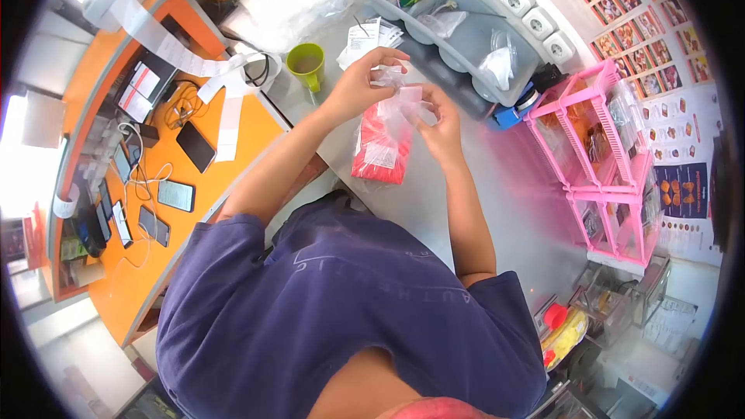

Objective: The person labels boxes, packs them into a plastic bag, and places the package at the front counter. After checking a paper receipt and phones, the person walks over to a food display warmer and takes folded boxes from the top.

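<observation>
A clear plastic bag (403,120) is held up by its gathered top between my two hands, over the grey metal counter (497,217). Inside it shows a red and white package (380,147) with a white printed label. My left hand (366,87) grips the bag's top from the left, fingers bent round the plastic. On the other side, my right hand (437,126) pinches the plastic near the bag's neck. A green cup (306,67) stands left of my left hand, and white printed papers (369,40) lie just beyond it.
A grey divided bin (466,39) with plastic bags sits at the back. Pink stacked baskets (594,163) stand at the right. The orange desk (233,209) at the left holds several phones (176,195) and cables. White plastic sheets (287,4) lie at the back left.
</observation>
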`<state>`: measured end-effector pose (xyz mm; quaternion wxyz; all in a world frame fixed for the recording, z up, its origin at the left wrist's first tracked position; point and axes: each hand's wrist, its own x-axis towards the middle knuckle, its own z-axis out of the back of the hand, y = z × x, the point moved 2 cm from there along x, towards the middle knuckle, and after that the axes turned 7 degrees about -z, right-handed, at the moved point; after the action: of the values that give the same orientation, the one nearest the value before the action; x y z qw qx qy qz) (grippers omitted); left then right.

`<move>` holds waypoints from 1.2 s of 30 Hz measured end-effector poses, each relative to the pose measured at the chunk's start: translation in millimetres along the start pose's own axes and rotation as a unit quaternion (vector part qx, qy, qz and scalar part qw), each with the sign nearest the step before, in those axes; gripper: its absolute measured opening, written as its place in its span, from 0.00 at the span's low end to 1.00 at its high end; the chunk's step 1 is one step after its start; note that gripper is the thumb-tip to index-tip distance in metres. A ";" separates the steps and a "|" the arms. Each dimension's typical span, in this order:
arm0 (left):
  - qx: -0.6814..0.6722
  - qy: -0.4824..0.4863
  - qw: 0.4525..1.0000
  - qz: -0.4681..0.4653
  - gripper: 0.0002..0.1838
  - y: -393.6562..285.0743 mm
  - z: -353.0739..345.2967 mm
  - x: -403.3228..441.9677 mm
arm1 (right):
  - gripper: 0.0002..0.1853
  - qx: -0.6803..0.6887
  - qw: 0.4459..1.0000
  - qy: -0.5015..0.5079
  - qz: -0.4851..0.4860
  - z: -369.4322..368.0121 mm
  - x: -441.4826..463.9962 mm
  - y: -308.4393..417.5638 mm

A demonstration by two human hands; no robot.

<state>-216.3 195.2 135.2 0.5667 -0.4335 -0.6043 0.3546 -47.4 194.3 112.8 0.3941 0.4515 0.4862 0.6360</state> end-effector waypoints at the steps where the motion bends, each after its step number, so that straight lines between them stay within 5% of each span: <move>1: -0.024 -0.045 0.999 -0.013 0.13 4.1 -1.6 -3.8 | 0.08 -0.029 0.999 0.035 0.030 -1.5 2.6 2.7; 5: 0.343 -0.084 0.936 -0.010 0.18 26.8 19.9 -25.1 | 0.07 0.111 0.993 -0.008 -0.029 -12.0 -3.5 -6.1; 8: 0.287 -0.039 0.940 0.182 0.13 34.5 28.4 -34.6 | 0.08 0.145 0.989 0.006 -0.041 -13.2 -3.7 -3.5; 11: -0.033 -0.009 0.987 0.158 0.14 16.9 3.8 -45.4 | 0.11 0.106 0.993 0.021 -0.052 -11.7 -12.1 12.4; 13: -0.087 0.014 0.981 0.170 0.15 20.2 -9.3 -50.2 | 0.12 -0.015 0.997 -0.013 0.076 1.9 -8.2 -3.8; 14: -0.131 0.037 0.977 0.163 0.16 25.4 -12.8 -50.9 | 0.12 -0.053 0.997 -0.041 0.032 -0.8 -13.6 3.6; 15: -0.096 0.038 0.976 0.192 0.16 14.6 -16.4 -50.9 | 0.13 -0.083 0.995 -0.049 0.039 -3.8 -17.5 15.5; 17: 0.036 0.130 0.987 0.087 0.17 14.9 -19.5 -50.7 | 0.18 -0.068 0.994 -0.019 0.083 -4.4 -16.3 19.7; 18: 0.162 0.084 0.982 -0.054 0.18 18.8 -23.4 -52.0 | 0.19 -0.067 0.989 0.017 0.130 -0.8 -4.7 -2.0; 20: 0.266 0.075 0.957 -0.084 0.17 3.2 -29.6 -52.9 | 0.14 -0.109 0.973 0.114 -0.167 14.5 -2.8 -11.2; 22: 0.286 0.078 0.951 -0.094 0.16 -2.4 -28.3 -45.6 | 0.11 -0.044 0.985 0.118 -0.120 16.4 -0.7 -15.2; 25: 0.175 0.065 0.981 0.049 0.14 -9.1 -19.6 -44.9 | 0.10 -0.125 0.976 0.154 -0.086 22.2 5.0 3.5; 29: 0.205 -0.033 0.976 -0.064 0.14 -12.1 -8.4 -65.5 | 0.11 -0.101 0.976 0.177 -0.075 5.2 5.3 28.0; 32: 0.085 -0.095 0.992 -0.015 0.15 -60.8 5.1 -121.5 | 0.10 -0.072 0.966 0.234 -0.084 -42.1 -24.6 70.2; 35: -0.197 -0.205 0.955 -0.087 0.19 -76.2 19.5 -178.6 | 0.09 -0.190 0.925 0.327 -0.040 -96.6 -41.4 135.0; 36: -0.104 -0.178 0.973 -0.103 0.24 -96.9 29.5 -205.8 | 0.08 -0.200 0.917 0.345 -0.022 -119.7 -51.4 149.6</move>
<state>-261.2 -29.6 143.5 0.4351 -0.3553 -0.7706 0.3010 -156.8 82.1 234.4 0.2977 0.1046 0.4649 0.8272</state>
